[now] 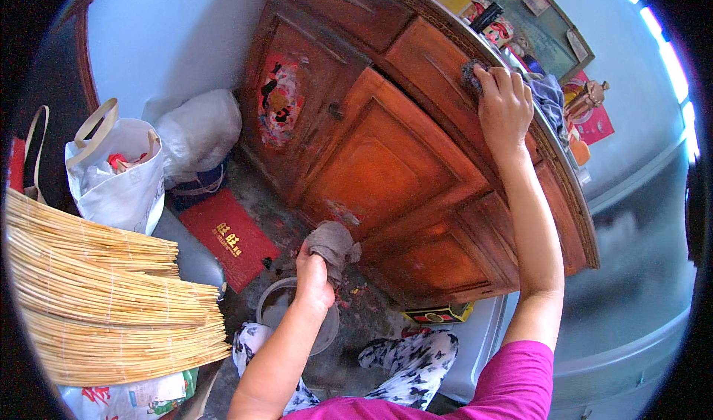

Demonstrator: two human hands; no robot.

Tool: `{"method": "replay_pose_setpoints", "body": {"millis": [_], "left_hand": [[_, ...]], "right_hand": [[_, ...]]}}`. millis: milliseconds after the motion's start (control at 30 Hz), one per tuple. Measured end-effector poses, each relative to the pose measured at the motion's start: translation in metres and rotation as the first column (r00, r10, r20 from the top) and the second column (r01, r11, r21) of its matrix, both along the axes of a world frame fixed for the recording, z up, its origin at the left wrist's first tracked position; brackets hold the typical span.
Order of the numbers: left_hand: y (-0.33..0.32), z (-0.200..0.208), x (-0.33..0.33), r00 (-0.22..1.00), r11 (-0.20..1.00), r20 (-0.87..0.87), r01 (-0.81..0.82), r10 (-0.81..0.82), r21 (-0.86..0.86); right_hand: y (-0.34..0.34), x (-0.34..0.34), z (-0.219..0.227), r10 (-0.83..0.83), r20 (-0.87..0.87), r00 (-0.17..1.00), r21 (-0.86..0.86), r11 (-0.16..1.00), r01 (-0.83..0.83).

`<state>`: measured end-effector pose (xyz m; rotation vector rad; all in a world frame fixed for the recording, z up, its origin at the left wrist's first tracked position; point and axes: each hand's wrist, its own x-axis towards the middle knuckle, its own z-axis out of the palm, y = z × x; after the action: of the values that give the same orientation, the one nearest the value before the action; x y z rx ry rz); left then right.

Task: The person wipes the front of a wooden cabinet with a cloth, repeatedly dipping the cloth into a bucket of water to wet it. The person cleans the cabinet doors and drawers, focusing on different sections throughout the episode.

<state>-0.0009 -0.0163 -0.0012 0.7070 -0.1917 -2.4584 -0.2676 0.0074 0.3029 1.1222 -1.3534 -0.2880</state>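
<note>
My right hand (506, 108) is raised to the upper edge of a reddish-brown wooden cabinet (379, 164). Its fingers press a dark, rough scouring pad (471, 76) against the drawer front just below the top. Lower down, my left hand (313, 275) grips a bunched grey cloth (333, 245) in front of the cabinet doors. Below that hand stands a round pale bucket (331, 334), partly hidden by my left forearm. A torn patch of coloured paper (281, 104) clings to the left door.
Bottles, a blue cloth (548, 99) and a framed picture crowd the cabinet top. To the left are a white tote bag (119, 190), a red flat box (230, 238) and rolled stick matting (111, 294). A yellow-black box (440, 314) lies by the cabinet base.
</note>
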Motion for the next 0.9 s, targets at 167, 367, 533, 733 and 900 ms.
{"method": "replay_pose_setpoints", "body": {"millis": [167,367,533,733,900], "left_hand": [[0.002,-0.002,-0.002,1.0,0.998,-0.013,-0.011,0.01,-0.066],[0.0,-0.01,-0.004,0.999,1.0,-0.044,-0.003,0.002,-0.031],[-0.005,-0.005,-0.002,0.999,0.995,0.042,-0.022,0.026,-0.102],[0.005,-0.001,-0.003,1.0,0.999,0.002,-0.007,0.007,-0.032],[-0.013,-0.017,-0.001,0.999,0.994,-0.043,-0.027,0.023,-0.102]], "right_hand": [[-0.063,-0.009,0.005,0.145,0.011,0.989,0.007,0.989,-0.145],[-0.13,-0.005,-0.005,0.191,0.036,0.981,-0.027,0.981,-0.19],[-0.112,-0.012,-0.011,0.215,-0.051,0.975,0.258,0.946,-0.195],[-0.13,-0.013,-0.017,0.078,-0.036,0.996,0.006,0.997,-0.078],[-0.127,0.0,-0.03,0.074,-0.033,0.997,0.257,0.964,-0.063]]}}
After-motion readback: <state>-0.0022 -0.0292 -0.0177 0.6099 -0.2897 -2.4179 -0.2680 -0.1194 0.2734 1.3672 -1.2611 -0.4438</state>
